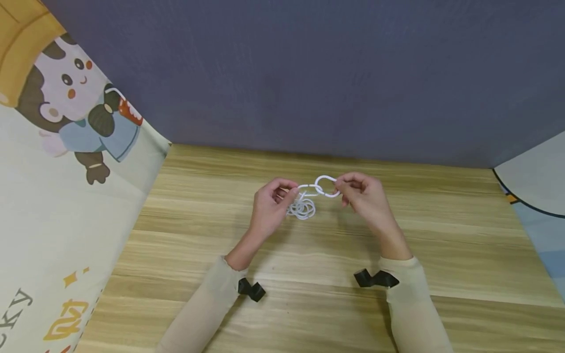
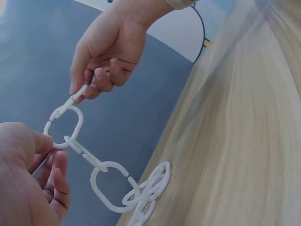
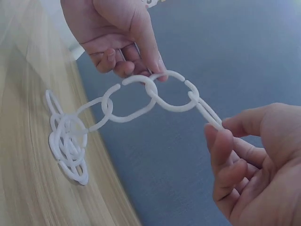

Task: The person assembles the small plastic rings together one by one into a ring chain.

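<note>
A chain of white plastic links (image 3: 134, 117) runs between my two hands. My right hand (image 1: 362, 198) pinches the end link (image 1: 325, 177) between thumb and fingertips. In the left wrist view, my left hand (image 2: 28, 179) pinches the adjoining link (image 2: 81, 123) at its edge. From there more links hang down, among them an oval one with a small gap in its side (image 2: 96, 187). The rest of the chain lies heaped in a pile (image 3: 68, 146) on the wooden table, below and just right of my left hand in the head view.
The wood-grain table (image 1: 309, 304) ends at a dark blue-grey panel (image 1: 309, 73) behind. A printed cartoon panel (image 1: 53, 206) borders the left side, and a light panel (image 1: 538, 181) the right. Black wrist mounts (image 1: 251, 289) sit on both sleeves.
</note>
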`<state>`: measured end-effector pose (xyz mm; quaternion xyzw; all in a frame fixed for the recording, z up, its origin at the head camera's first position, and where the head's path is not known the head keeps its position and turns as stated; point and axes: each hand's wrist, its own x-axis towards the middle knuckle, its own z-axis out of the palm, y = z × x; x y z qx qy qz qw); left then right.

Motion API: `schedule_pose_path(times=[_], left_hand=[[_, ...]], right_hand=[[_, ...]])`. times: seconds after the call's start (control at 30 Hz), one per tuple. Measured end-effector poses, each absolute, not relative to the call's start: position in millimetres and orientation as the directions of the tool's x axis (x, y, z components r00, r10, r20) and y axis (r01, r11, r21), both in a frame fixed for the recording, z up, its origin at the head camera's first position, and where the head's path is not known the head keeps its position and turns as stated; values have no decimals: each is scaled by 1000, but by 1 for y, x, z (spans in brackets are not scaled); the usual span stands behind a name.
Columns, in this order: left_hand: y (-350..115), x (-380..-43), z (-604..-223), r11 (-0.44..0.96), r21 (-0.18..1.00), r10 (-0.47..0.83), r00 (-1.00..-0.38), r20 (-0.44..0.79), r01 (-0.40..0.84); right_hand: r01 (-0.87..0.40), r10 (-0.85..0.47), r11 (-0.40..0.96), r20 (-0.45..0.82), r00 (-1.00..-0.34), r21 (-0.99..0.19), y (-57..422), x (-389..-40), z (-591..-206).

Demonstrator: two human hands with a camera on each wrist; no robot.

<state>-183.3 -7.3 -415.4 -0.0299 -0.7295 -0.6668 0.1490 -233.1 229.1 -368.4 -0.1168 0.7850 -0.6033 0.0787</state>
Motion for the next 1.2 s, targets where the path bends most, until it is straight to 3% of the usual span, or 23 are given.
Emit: schedule_pose_path(times=[0.63, 0.9, 1.2], left_hand=[[-16, -182, -423, 231, 954, -7, -980, 198, 192], [-41, -174, -440, 292, 947, -38, -987, 154, 136], [-69, -164, -464, 424, 893, -31, -982, 184, 153]], right_hand=[[-170, -209, 301, 109, -972, -938, 242, -220, -362], [-265, -209, 337, 203, -957, -903, 260, -219, -358], [-250, -170, 365, 199, -965, -897, 279, -218, -359]])
